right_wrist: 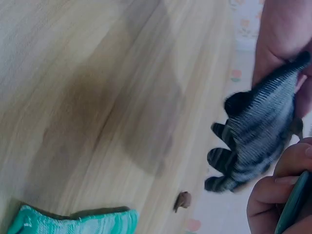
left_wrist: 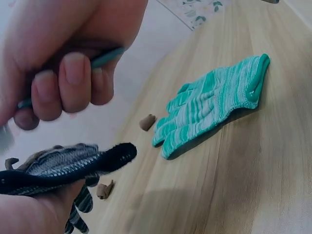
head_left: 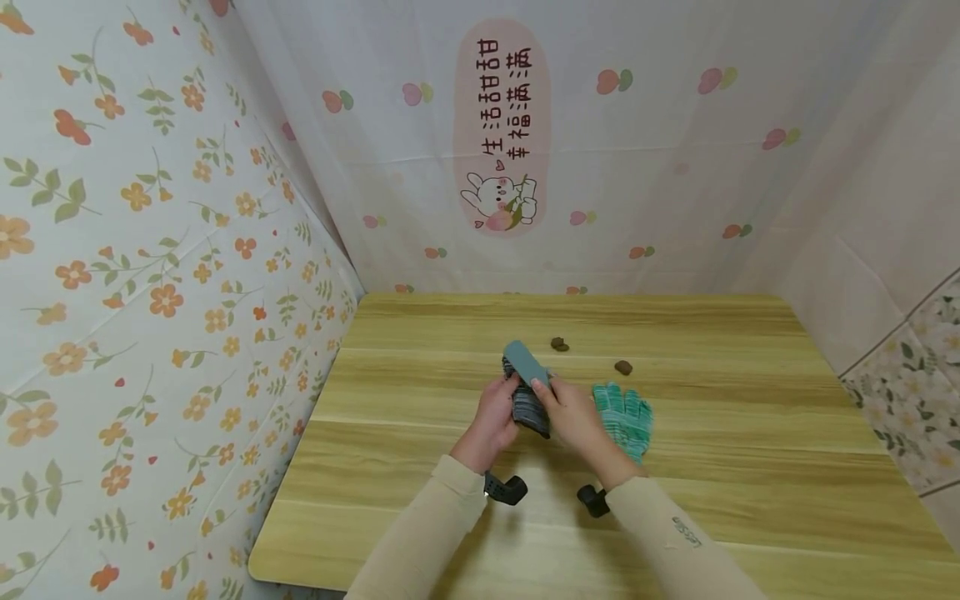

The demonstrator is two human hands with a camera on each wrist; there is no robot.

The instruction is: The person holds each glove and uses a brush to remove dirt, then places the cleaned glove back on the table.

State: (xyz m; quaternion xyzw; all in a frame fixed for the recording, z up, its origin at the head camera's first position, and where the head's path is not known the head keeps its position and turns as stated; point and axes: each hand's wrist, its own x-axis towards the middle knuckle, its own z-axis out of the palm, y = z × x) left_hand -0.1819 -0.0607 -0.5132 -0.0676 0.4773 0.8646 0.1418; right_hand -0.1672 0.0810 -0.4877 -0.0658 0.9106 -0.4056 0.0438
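Right hand (head_left: 570, 408) grips a blue-grey strip (head_left: 525, 362) above the dark striped glove (head_left: 530, 414) gripped by the left hand (head_left: 496, 411); a green glove (head_left: 628, 418) lies at three o'clock.

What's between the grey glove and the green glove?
In the head view, the right hand lies between the grey glove and the green glove.

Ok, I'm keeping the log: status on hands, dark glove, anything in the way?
Left hand holds dark glove, off the table. Right hand grips blue-grey tool. Nothing seems in the way; green glove lies on the table.
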